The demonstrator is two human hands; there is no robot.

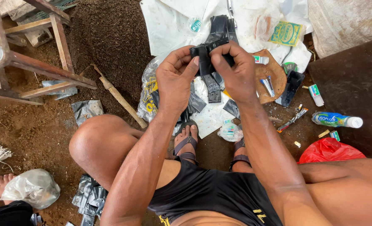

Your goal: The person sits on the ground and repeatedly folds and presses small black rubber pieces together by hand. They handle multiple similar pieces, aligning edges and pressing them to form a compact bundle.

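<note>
Far left of frame: wooden frame [48, 71] of slats on brown dirt ground [35, 129]. Lower left corner: another person's bare foot [0, 184], just beside a crumpled clear plastic bag [31, 187].

Left of centre: wooden stick [121, 98] lying diagonally on the dirt, its lower end near the person's bent knee [98, 144].

Centre, upper half: left hand [175, 79] and right hand [236, 71] raised together over a white sheet [169, 25]. Both pinch one black rubber strip [209, 62]. Left hand grip: narrow, thumb and fingers closed on the strip's left end. Right hand grip: narrow, fingers curled over the strip's right end. One end of the strip hangs down between the hands. More black pieces [219, 27] lie on the sheet above the hands.

Centre, below the hands: sandalled foot [187, 142] on the ground, clear bag with yellow print [148, 94] just to its left.

Right of centre: brown curved wooden piece [274, 75] beside the right hand. Small tubes and scraps scattered near it.

Right: plastic bottle [336, 120] lying on its side; red plastic bag [330, 150] below it. Dark board [353, 83] at the right edge.
</note>
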